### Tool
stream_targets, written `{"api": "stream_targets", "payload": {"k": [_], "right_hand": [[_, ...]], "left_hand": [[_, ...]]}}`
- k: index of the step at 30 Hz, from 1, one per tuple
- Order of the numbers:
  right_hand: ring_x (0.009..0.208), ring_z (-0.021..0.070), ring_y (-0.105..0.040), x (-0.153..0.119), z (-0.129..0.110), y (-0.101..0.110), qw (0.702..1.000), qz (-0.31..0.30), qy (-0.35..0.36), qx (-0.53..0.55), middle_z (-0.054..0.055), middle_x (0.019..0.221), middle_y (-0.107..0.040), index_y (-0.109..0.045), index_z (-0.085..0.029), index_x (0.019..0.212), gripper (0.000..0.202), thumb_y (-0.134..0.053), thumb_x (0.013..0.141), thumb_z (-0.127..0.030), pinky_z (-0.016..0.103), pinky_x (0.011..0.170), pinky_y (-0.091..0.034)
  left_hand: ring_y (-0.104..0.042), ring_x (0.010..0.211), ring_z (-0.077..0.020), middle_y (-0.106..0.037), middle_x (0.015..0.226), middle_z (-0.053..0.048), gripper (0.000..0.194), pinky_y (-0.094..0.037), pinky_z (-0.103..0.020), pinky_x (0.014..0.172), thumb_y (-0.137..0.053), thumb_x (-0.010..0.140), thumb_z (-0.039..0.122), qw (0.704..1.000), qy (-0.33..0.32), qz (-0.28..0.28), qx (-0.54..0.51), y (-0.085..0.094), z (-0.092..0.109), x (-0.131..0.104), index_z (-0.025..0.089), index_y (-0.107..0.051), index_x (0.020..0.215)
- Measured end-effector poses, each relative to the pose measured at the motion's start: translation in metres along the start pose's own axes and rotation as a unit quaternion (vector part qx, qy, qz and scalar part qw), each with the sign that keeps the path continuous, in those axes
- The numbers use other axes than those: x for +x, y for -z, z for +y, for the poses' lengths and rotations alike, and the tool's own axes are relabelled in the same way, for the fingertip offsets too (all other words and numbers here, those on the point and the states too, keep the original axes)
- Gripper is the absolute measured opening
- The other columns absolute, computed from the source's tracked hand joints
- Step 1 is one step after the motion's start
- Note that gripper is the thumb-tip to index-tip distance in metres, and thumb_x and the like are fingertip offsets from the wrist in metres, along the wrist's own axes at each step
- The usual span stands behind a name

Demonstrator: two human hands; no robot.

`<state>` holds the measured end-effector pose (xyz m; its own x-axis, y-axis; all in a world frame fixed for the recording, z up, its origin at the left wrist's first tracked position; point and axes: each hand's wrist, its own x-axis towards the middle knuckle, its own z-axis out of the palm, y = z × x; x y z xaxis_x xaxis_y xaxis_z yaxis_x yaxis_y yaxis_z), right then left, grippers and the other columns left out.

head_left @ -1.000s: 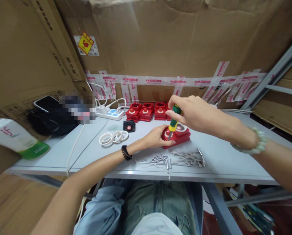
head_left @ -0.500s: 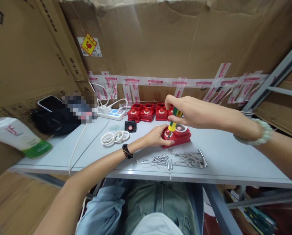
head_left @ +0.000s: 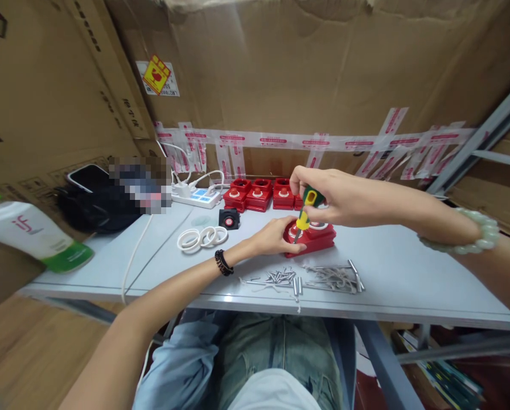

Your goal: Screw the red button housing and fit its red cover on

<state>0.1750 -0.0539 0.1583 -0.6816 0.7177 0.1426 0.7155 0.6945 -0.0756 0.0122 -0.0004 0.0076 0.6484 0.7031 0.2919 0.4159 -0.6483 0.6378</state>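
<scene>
A green and yellow screwdriver [head_left: 307,212] is gripped by its handle in my right hand [head_left: 329,193]. It tilts downward, its tip reaching the near left corner of a red box-shaped unit [head_left: 317,244]. Thumb and fingers of my left hand [head_left: 276,236] clasp this unit's left end and hold it on the table. A white ring and a dark round part on its top are partly covered by my right hand. Just in front lie several small screws [head_left: 281,277], and to their right metal rods with white cords [head_left: 332,278].
Along the back stand several red units [head_left: 258,195] beside a white power strip [head_left: 197,196]. White rings [head_left: 201,238] and a black square part [head_left: 229,219] lie left of my left hand. At far left are a squeeze bottle [head_left: 37,236] and a black bag [head_left: 97,202]. Cardboard walls the back.
The screwdriver handle has turned a little in my right hand, and the right wrist has shifted slightly. My left hand keeps its hold on the red unit.
</scene>
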Motion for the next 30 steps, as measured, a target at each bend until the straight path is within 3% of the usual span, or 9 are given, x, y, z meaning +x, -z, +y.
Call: {"api": "stream_targets", "payload": {"k": [6, 10, 12, 17, 20, 22, 27, 30], "right_hand": [[0.06, 0.0195, -0.049, 0.005, -0.004, -0.01, 0.98, 0.085, -0.122, -0.132, 0.006, 0.07, -0.057, -0.05, -0.019, 0.091, 0.025, -0.052, 0.088, -0.044, 0.031, 0.053, -0.027], [0.066, 0.0174, -0.052, 0.001, -0.004, -0.002, 0.998, 0.015, -0.043, -0.05, 0.004, 0.078, -0.061, -0.051, -0.021, 0.091, 0.009, -0.051, 0.087, -0.029, 0.03, 0.057, -0.032], [0.07, 0.0173, -0.054, -0.001, -0.003, 0.001, 0.999, -0.003, -0.02, -0.034, 0.005, 0.086, -0.063, -0.052, -0.022, 0.094, 0.011, -0.053, 0.084, -0.026, 0.029, 0.06, -0.035], [0.063, 0.0198, -0.051, -0.001, 0.002, -0.006, 0.988, 0.08, -0.089, -0.102, 0.006, 0.072, -0.06, -0.055, -0.019, 0.095, 0.023, -0.05, 0.089, -0.041, 0.032, 0.057, -0.032], [0.07, 0.0187, -0.055, -0.001, 0.003, -0.006, 0.997, 0.057, -0.039, -0.038, 0.005, 0.084, -0.064, -0.053, -0.021, 0.1, 0.016, -0.052, 0.086, -0.03, 0.031, 0.061, -0.037], [0.078, 0.0191, -0.057, -0.002, 0.003, -0.004, 0.999, 0.035, -0.009, -0.008, 0.005, 0.096, -0.065, -0.052, -0.023, 0.103, 0.023, -0.056, 0.081, -0.026, 0.03, 0.065, -0.039], [0.066, 0.0219, -0.053, -0.003, 0.002, -0.006, 0.99, 0.079, -0.096, -0.07, 0.007, 0.076, -0.061, -0.05, -0.02, 0.105, 0.027, -0.053, 0.086, -0.038, 0.034, 0.059, -0.036], [0.069, 0.0209, -0.054, -0.003, 0.002, -0.004, 0.994, 0.079, -0.075, -0.027, 0.005, 0.08, -0.061, -0.046, -0.022, 0.109, 0.027, -0.054, 0.084, -0.031, 0.033, 0.061, -0.038]], "left_hand": [[-0.058, 0.071, -0.0158, -0.068, 0.088, -0.004, 0.048, -0.044, -0.026, 0.063, -0.072, 0.072, 0.04, 0.999, 0.001, 0.002, -0.032, -0.002, -0.002, 0.0, 0.013, -0.06, 0.11], [-0.057, 0.068, -0.0164, -0.067, 0.084, -0.004, 0.049, -0.044, -0.027, 0.061, -0.071, 0.071, 0.042, 1.0, 0.011, 0.001, -0.005, -0.001, -0.001, 0.0, 0.013, -0.061, 0.108], [-0.058, 0.07, -0.0172, -0.068, 0.085, -0.004, 0.051, -0.045, -0.027, 0.063, -0.071, 0.071, 0.043, 1.0, 0.011, 0.001, 0.0, -0.001, 0.0, 0.0, 0.013, -0.06, 0.111], [-0.063, 0.083, -0.0205, -0.07, 0.097, -0.007, 0.055, -0.049, -0.03, 0.071, -0.071, 0.073, 0.041, 1.0, -0.001, -0.007, -0.022, 0.001, 0.001, 0.0, 0.014, -0.058, 0.119], [-0.064, 0.084, -0.0211, -0.07, 0.101, -0.008, 0.057, -0.05, -0.03, 0.072, -0.072, 0.073, 0.043, 1.0, 0.0, -0.006, -0.02, 0.0, 0.0, 0.0, 0.013, -0.058, 0.119], [-0.064, 0.084, -0.0212, -0.07, 0.1, -0.009, 0.059, -0.049, -0.029, 0.072, -0.072, 0.072, 0.044, 1.0, 0.002, -0.004, -0.014, 0.0, -0.001, 0.0, 0.013, -0.058, 0.119], [-0.062, 0.084, -0.0214, -0.069, 0.094, -0.008, 0.057, -0.048, -0.029, 0.071, -0.072, 0.072, 0.044, 1.0, 0.003, 0.0, -0.007, 0.001, 0.001, 0.0, 0.012, -0.059, 0.117], [-0.062, 0.081, -0.0207, -0.069, 0.093, -0.007, 0.058, -0.048, -0.029, 0.069, -0.072, 0.072, 0.044, 1.0, 0.004, -0.003, 0.001, 0.001, 0.002, 0.0, 0.012, -0.058, 0.118]]}}
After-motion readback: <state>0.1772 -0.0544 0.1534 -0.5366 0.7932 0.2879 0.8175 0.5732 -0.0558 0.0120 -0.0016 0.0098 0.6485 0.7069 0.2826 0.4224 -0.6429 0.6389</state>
